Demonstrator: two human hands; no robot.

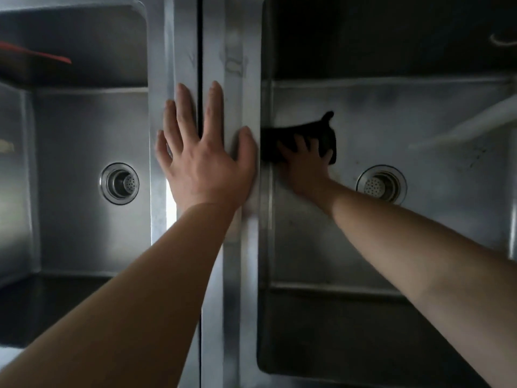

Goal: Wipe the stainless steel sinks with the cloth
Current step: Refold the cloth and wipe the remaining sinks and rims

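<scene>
The wiping is under way in the right sink (419, 247). The right hand (305, 163) presses its spread fingers on the dark cloth (307, 133) on the sink floor, just left of the drain (381, 184). The left hand (204, 152) lies flat and open on the middle rim (232, 51). Next, I think, the cloth should slide toward the drain.

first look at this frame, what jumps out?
The two bare forearms reaching in from the bottom: the left hand lies flat, fingers spread, on the steel divider between the basins. The right hand presses a dark cloth onto the floor of the right sink, close to its left wall and up-left of the drain strainer. A matching strainer sits in the left sink.
</scene>
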